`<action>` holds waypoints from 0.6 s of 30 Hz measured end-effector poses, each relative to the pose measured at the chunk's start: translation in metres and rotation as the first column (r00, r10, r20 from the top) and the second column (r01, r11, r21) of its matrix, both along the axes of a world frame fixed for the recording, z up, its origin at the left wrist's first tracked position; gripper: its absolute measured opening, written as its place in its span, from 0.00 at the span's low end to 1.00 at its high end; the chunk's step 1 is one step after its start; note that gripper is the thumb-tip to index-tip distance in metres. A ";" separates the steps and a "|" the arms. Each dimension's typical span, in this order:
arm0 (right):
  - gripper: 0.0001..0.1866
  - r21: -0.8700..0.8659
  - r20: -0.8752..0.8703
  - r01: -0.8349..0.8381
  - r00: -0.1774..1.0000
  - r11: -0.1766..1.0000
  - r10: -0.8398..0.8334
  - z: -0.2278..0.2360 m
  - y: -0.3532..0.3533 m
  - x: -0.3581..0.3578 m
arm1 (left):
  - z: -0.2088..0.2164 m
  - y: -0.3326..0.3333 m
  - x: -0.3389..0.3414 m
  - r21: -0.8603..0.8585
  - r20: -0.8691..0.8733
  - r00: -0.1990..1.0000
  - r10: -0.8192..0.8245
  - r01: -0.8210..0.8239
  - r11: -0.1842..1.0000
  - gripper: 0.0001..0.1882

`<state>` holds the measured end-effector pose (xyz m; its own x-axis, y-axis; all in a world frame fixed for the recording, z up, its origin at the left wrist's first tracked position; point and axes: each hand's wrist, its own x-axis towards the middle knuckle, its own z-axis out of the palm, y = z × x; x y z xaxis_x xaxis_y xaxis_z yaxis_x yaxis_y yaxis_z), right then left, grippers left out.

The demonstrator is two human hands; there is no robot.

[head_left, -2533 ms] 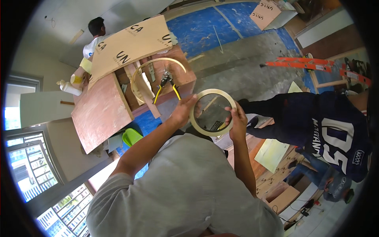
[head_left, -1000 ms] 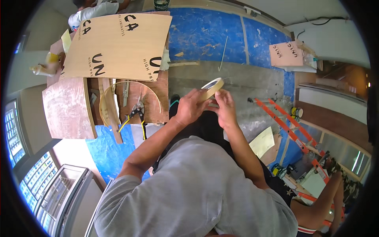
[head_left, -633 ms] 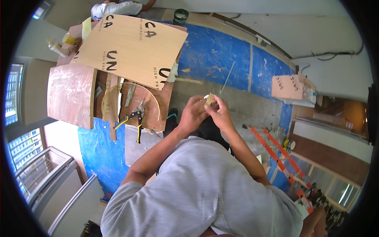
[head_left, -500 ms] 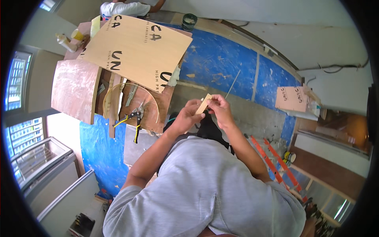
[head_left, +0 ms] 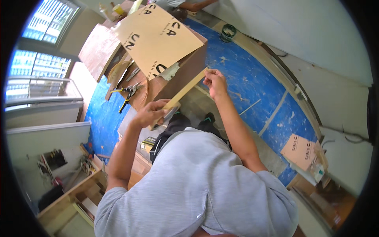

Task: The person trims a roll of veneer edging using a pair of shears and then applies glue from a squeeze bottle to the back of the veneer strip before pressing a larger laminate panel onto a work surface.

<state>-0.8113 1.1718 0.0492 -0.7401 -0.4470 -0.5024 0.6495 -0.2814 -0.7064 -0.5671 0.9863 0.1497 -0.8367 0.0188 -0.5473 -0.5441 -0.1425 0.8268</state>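
Note:
A straight tan strip (head_left: 186,91), resembling masking tape, stretches taut between my hands in front of me. My left hand (head_left: 151,113) is closed around its near end, along with a roundish greyish piece (head_left: 172,112) that looks like a roll but is partly hidden by the fingers. At the far end, my right hand (head_left: 215,82) pinches the strip between thumb and fingers. Left of the strip, yellow-and-black handled snips (head_left: 129,93) lie on the brown wooden worktop (head_left: 139,103). A large tan laminate sheet (head_left: 158,39) with dark lettering covers the back of that worktop.
Blue floor covering (head_left: 252,85) spreads beyond and to the right, with a thin pale stick (head_left: 250,107) on it. A dark green bucket (head_left: 227,33) stands near the far wall. Another person's arm (head_left: 199,5) shows at the top. Lettered tan board (head_left: 299,150) lies at right.
My hands have moved apart, the left toward me and the right forward. A much longer length of the tan strip now shows between them. The view has turned, shifting the worktop.

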 end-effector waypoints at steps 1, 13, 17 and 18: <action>0.07 -0.012 0.017 0.011 1.000 1.000 -0.011 -0.007 -0.006 -0.010 | 0.000 -0.003 0.009 -0.036 0.016 1.000 0.025 -0.024 0.999 0.18; 0.06 0.151 0.154 -0.042 0.988 0.988 0.019 -0.121 -0.079 -0.097 | -0.008 -0.068 0.009 -0.444 0.450 0.886 0.115 0.110 0.889 0.20; 0.04 0.197 0.093 0.001 0.995 0.980 -0.019 -0.154 -0.095 -0.131 | -0.050 -0.142 -0.011 -0.550 0.230 0.884 -0.408 0.464 0.695 0.16; 0.04 0.161 0.088 0.045 0.994 0.986 -0.060 -0.157 -0.101 -0.137 | -0.072 -0.165 -0.001 -0.668 0.118 0.759 -0.641 0.538 0.514 0.15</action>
<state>-0.9479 1.0705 -0.1080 -0.7077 -0.3180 -0.6310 0.7012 -0.2066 -0.6823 -0.5677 0.8210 0.0773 -0.8258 0.2335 -0.5133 -0.1854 0.7473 0.6382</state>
